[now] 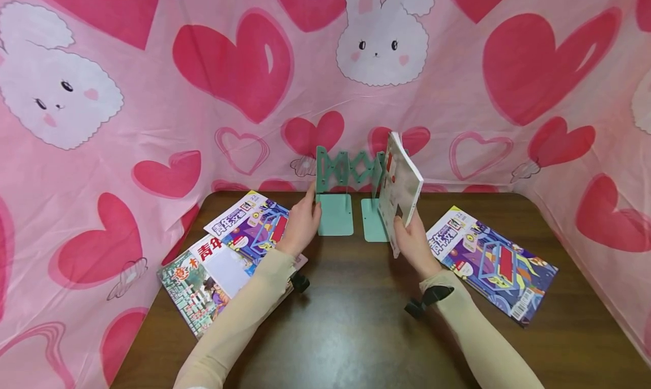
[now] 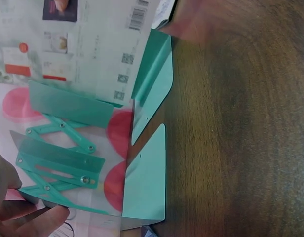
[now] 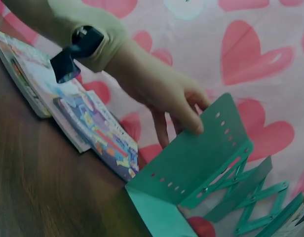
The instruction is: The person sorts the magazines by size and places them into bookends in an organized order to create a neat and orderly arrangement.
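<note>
A green metal expandable bookend (image 1: 335, 215) with a crisscross lattice stands near the back of the table. My left hand (image 1: 301, 222) grips the upright plate at its left end; in the right wrist view, that hand (image 3: 157, 94) reaches over the plate's edge. My right hand (image 1: 414, 243) holds a magazine (image 1: 399, 185) upright, spine toward me, against the outer side of the right end plate. The left wrist view shows the magazine's pale back cover (image 2: 83, 49) with a barcode and small pictures. Between the bookend's two end plates, the lattice is partly stretched.
Overlapping magazines (image 1: 203, 276) lie flat at the left, partly under my left forearm. Another purple-covered magazine (image 1: 495, 264) lies flat on the right of the brown table (image 1: 346, 332). A pink cloth (image 1: 244, 146) with hearts and rabbits hangs around the table's back and sides.
</note>
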`<action>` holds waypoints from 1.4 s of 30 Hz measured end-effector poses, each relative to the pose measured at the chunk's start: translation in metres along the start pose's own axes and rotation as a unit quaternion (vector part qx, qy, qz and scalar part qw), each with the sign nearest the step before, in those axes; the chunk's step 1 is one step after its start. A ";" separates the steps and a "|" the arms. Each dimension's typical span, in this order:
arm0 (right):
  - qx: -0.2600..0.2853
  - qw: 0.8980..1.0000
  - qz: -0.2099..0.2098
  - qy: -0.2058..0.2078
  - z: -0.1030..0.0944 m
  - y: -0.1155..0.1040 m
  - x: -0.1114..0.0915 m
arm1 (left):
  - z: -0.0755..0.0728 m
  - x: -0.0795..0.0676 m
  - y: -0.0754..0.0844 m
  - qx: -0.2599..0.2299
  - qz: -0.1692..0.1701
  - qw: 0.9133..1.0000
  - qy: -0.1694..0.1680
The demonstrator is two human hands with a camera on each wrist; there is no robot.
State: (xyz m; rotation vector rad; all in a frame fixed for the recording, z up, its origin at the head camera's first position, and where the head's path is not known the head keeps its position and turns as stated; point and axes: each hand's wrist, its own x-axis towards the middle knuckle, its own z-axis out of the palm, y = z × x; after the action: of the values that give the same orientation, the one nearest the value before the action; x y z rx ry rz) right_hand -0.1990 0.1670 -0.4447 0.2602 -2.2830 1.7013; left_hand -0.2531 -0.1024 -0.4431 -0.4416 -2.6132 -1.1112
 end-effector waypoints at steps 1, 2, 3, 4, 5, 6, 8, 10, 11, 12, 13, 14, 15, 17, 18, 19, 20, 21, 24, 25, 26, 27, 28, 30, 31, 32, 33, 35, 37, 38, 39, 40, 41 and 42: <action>-0.001 1.000 0.000 0.000 0.002 0.002 0.001 | 0.000 0.000 0.000 0.000 0.000 1.000 0.000; -0.001 1.000 0.000 -0.002 0.003 0.004 0.003 | 0.000 0.000 0.000 0.000 0.001 1.000 0.000; 0.000 1.000 0.000 -0.001 0.004 0.007 0.004 | 0.000 0.000 -0.001 -0.001 0.001 1.000 0.000; 0.002 1.000 0.000 -0.002 0.005 0.009 0.005 | 0.000 0.000 -0.001 0.000 0.001 1.000 -0.001; 0.003 1.000 0.001 -0.004 0.006 0.011 0.007 | 0.000 0.000 -0.001 -0.001 0.000 1.000 -0.002; 0.005 1.000 0.002 -0.007 0.006 0.013 0.008 | 0.000 0.000 -0.001 -0.002 0.000 1.000 -0.002; 0.003 1.000 0.002 -0.011 0.007 0.017 0.011 | 0.000 0.000 -0.001 -0.003 0.003 1.000 0.002; -0.002 1.000 0.004 -0.015 0.007 0.018 0.013 | 0.001 0.000 -0.001 -0.001 0.006 1.000 0.006; -0.003 1.000 0.006 -0.016 0.007 0.018 0.014 | 0.001 0.000 -0.001 0.000 0.008 1.000 0.007; -0.004 1.000 0.007 -0.018 0.007 0.016 0.014 | 0.001 0.000 -0.001 0.001 0.010 1.000 0.009; -0.007 1.000 0.009 -0.021 0.007 0.011 0.014 | 0.001 0.000 -0.001 0.003 0.013 1.000 0.010; -0.008 1.000 0.011 -0.023 0.007 0.007 0.013 | 0.001 0.000 -0.001 0.003 0.014 1.000 0.011; -0.010 1.000 0.014 -0.026 0.006 0.002 0.013 | 0.001 0.000 -0.001 0.004 0.016 1.000 0.013; -0.009 0.999 0.019 -0.030 0.006 -0.007 0.013 | 0.001 0.000 -0.001 0.003 0.018 1.000 0.015; -0.008 0.999 0.021 -0.032 0.006 -0.010 0.013 | 0.001 0.000 0.000 0.003 0.019 1.000 0.016; -0.008 0.999 0.022 -0.034 0.006 -0.013 0.013 | 0.001 0.000 0.000 0.003 0.019 1.000 0.017; -0.005 0.999 0.022 -0.033 0.007 -0.009 0.014 | 0.000 0.000 0.000 0.003 0.018 1.000 0.017; -0.004 0.999 0.023 -0.032 0.008 -0.005 0.015 | 0.000 0.000 0.000 0.004 0.017 1.000 0.017; -0.003 0.999 0.022 -0.028 0.009 0.011 0.019 | 0.000 0.000 0.000 0.002 0.012 1.000 0.012; -0.006 0.999 0.022 -0.027 0.010 0.016 0.020 | 0.000 0.000 0.000 0.000 0.011 1.000 0.010; -0.008 0.999 0.020 -0.025 0.011 0.022 0.022 | 0.000 0.000 0.000 -0.001 0.010 1.000 0.009; -0.013 0.999 0.019 -0.025 0.011 0.026 0.023 | 0.000 0.000 0.000 -0.002 0.009 1.000 0.009; -0.016 0.999 0.017 -0.023 0.011 0.028 0.023 | 0.000 0.000 0.000 -0.003 0.009 1.000 0.010; -0.024 0.999 0.011 -0.020 0.012 0.031 0.024 | 0.000 0.000 0.000 -0.003 0.010 1.000 0.011; -0.025 1.000 0.008 -0.017 0.013 0.032 0.024 | 0.000 0.000 -0.001 -0.001 0.011 1.000 0.012; -0.026 1.000 0.004 -0.015 0.013 0.033 0.024 | 0.000 0.000 -0.001 0.001 0.011 1.000 0.014; -0.026 1.000 0.003 -0.013 0.014 0.033 0.025 | 0.000 0.000 -0.001 0.002 0.012 1.000 0.014; -0.026 1.000 -0.002 -0.011 0.014 0.034 0.025 | 0.001 0.000 -0.001 0.006 0.013 1.000 0.014; -0.025 1.000 -0.004 -0.010 0.015 0.034 0.024 | 0.002 0.001 -0.001 0.011 0.014 1.000 0.016; -0.026 1.000 -0.005 -0.010 0.015 0.035 0.024 | 0.002 0.001 0.000 0.013 0.014 1.000 0.017; -0.027 1.000 -0.008 -0.008 0.015 0.036 0.024 | 0.002 0.001 0.000 0.015 0.014 1.000 0.017; -0.027 1.000 -0.011 -0.008 0.015 0.038 0.024 | 0.002 0.001 0.000 0.017 0.015 1.000 0.019; -0.029 0.999 -0.015 -0.007 0.015 0.039 0.024 | 0.002 0.001 -0.001 0.017 0.016 1.000 0.019; -0.030 0.999 -0.018 -0.006 0.015 0.040 0.024 | 0.003 0.001 -0.001 0.017 0.017 0.999 0.021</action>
State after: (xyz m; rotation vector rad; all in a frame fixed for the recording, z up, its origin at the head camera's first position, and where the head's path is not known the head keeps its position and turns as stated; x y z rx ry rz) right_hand -0.2354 0.1646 -0.4776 0.2977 -2.3207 1.6145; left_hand -0.2548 -0.1008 -0.4453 -0.4498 -2.5751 -1.0524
